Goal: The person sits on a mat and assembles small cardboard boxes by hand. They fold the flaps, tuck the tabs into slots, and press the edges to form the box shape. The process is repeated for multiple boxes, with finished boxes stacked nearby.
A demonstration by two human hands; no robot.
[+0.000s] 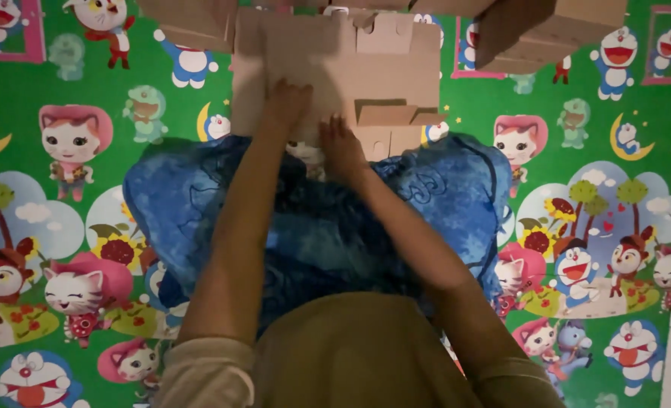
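Both bare forearms reach toward upper centre of frame. Left hand [288, 102] palm down, fingers flat. Right hand [340, 143] just beside it, fingers spread.

Folded brown cardboard boxes [547, 30] crowd the far edge; the green cartoon-printed floor mat [56, 83] lies open on both sides.

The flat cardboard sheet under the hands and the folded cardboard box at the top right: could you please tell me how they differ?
The flat cardboard sheet lies spread on the mat, with cut tabs and flaps showing; the folded cardboard box stands up as a closed shape with sides. The left hand and right hand press on the sheet, while neither hand touches the box. The sheet is wholly in view; the box is cut off by the picture's top edge. Both are plain brown cardboard.
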